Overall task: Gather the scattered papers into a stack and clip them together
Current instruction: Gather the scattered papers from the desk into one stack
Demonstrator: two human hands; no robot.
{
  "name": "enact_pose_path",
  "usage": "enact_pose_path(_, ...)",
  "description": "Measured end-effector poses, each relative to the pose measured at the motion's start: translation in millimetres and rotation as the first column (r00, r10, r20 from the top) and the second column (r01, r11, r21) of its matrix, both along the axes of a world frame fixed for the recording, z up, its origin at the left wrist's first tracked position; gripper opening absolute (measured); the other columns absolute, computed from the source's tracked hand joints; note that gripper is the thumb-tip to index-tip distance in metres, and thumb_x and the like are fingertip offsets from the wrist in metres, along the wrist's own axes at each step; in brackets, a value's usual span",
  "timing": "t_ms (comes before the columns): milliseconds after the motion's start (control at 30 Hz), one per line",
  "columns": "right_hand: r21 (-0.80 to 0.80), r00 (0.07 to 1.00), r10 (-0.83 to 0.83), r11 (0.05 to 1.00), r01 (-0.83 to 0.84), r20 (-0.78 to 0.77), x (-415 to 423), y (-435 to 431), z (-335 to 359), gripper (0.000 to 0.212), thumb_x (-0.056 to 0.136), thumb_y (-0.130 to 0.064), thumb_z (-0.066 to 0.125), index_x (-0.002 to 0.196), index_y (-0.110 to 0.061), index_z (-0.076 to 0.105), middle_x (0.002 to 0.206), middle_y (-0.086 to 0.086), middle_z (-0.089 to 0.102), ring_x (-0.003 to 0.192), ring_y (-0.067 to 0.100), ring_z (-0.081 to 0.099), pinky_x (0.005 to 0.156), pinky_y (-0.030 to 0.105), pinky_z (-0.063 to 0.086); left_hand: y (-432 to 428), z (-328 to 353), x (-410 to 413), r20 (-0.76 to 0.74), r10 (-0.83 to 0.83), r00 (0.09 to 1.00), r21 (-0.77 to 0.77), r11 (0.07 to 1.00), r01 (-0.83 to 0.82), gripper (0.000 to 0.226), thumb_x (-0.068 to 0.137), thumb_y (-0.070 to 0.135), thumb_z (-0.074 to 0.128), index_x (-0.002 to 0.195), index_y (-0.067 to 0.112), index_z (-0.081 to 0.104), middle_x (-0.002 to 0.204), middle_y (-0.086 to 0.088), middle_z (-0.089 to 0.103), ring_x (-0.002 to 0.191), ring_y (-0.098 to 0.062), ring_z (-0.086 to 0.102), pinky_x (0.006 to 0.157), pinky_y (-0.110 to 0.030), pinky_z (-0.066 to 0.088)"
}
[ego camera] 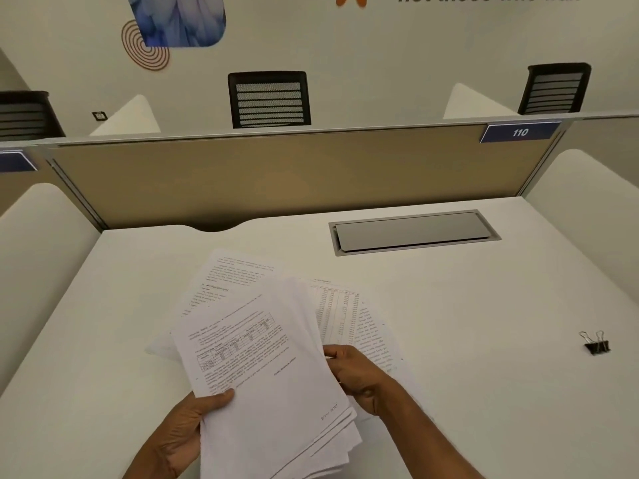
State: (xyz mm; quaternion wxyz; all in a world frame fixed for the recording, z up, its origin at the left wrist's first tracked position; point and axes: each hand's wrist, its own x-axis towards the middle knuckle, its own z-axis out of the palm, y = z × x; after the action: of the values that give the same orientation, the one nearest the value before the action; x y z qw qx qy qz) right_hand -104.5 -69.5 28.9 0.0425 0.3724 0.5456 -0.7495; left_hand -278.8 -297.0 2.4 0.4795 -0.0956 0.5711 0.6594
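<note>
A loose pile of printed white papers (262, 382) is held above the white desk (484, 340), its sheets fanned out and uneven at the edges. My left hand (186, 430) grips the pile's lower left edge, thumb on the top sheet. My right hand (356, 375) holds the pile's right side, fingers curled around the sheets. More printed sheets (349, 316) spread out to the right behind the top page. A black binder clip (596, 344) with silver handles lies on the desk far to the right, apart from both hands.
A grey cable-access flap (411, 233) is set into the desk behind the papers. A tan partition panel (276, 178) closes the desk's far side, with white side dividers left and right. Black mesh chairs (269, 98) stand beyond it.
</note>
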Motion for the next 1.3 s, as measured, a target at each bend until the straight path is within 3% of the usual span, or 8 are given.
enact_pose_path(67,0.096,0.979,-0.189,0.979,0.181,0.072,-3,1,-5,0.017,0.096,-0.02,0.066,0.108,-0.013,0.077,0.105,0.013,0.079,0.082,0.019,0.072,0.065,0.025,0.057,0,-1,-4,-0.075,0.031,0.997,-0.006,0.999,-0.031,0.041,0.089,-0.014,0.057,0.119,0.012,0.067,0.101,-0.007,0.081,0.102,-0.035,0.068,0.074,-0.042,0.064)
enact_pose_path(167,0.429,0.852,-0.501,0.81,0.401,0.149,-7,7,-21,0.022,0.094,-0.02,0.067,0.114,-0.012,0.066,0.115,0.01,0.07,0.099,0.023,0.067,0.082,0.034,0.058,1,1,-9,-0.159,0.048,0.986,-0.033,0.998,-0.054,0.041,0.091,-0.013,0.057,0.121,0.013,0.065,0.104,-0.01,0.078,0.099,-0.034,0.066,0.088,-0.047,0.058)
enact_pose_path(467,0.714,0.766,-0.372,0.682,-0.159,0.525,-49,-8,-30,0.099,0.079,-0.039,0.08,0.153,-0.018,0.017,0.147,0.015,0.03,0.137,0.033,0.033,0.105,0.06,0.04,3,-22,-17,-0.205,0.051,0.977,-0.166,0.982,-0.086,0.045,0.091,-0.014,0.058,0.131,0.007,0.054,0.123,-0.022,0.06,0.11,-0.039,0.056,0.109,-0.056,0.041)
enact_pose_path(700,0.756,0.776,-0.467,0.654,-0.019,0.424,-64,-11,-34,0.097,0.082,-0.014,0.08,0.156,-0.015,0.017,0.146,0.018,0.032,0.133,0.033,0.038,0.095,0.047,0.055,2,-43,-30,-0.235,0.009,0.972,-0.238,0.969,-0.066,0.053,0.085,-0.006,0.07,0.135,0.001,0.056,0.132,-0.027,0.063,0.121,-0.048,0.058,0.111,-0.063,0.04)
enact_pose_path(867,0.642,0.803,-0.571,0.682,0.349,0.171,-52,-2,-43,0.064,0.089,-0.003,0.066,0.148,-0.01,0.042,0.137,0.013,0.063,0.119,0.032,0.065,0.094,0.042,0.06,3,-36,-28,-0.195,0.014,0.981,-0.225,0.973,-0.059,0.052,0.085,-0.009,0.069,0.135,-0.002,0.056,0.13,-0.029,0.063,0.119,-0.049,0.058,0.109,-0.061,0.043)
enact_pose_path(967,0.599,0.846,-0.518,0.719,0.352,0.124,-39,4,-44,0.038,0.094,-0.001,0.055,0.13,-0.007,0.064,0.129,0.01,0.07,0.108,0.028,0.07,0.089,0.036,0.062,1,-32,-28,-0.181,0.018,0.983,-0.185,0.981,-0.052,0.046,0.085,-0.009,0.068,0.127,0.005,0.059,0.131,-0.029,0.063,0.115,-0.048,0.059,0.109,-0.063,0.043)
enact_pose_path(1200,0.316,0.893,-0.448,0.843,0.435,-0.035,23,44,-24,0.033,0.096,0.002,0.056,0.125,-0.009,0.068,0.114,0.003,0.074,0.095,0.017,0.073,0.066,0.02,0.06,-3,0,-27,-0.028,0.154,0.988,0.107,0.983,-0.15,0.041,0.091,-0.005,0.059,0.127,0.015,0.066,0.119,-0.01,0.076,0.114,-0.033,0.066,0.087,-0.044,0.06)
enact_pose_path(1300,0.189,0.94,-0.34,0.922,0.337,-0.016,35,46,-12,0.031,0.097,-0.003,0.06,0.124,-0.013,0.069,0.113,0.0,0.078,0.097,0.021,0.076,0.074,0.03,0.064,3,4,-22,-0.02,0.155,0.988,0.132,0.98,-0.151,0.05,0.084,0.0,0.066,0.132,0.016,0.064,0.133,-0.011,0.07,0.127,-0.033,0.06,0.098,-0.044,0.055)
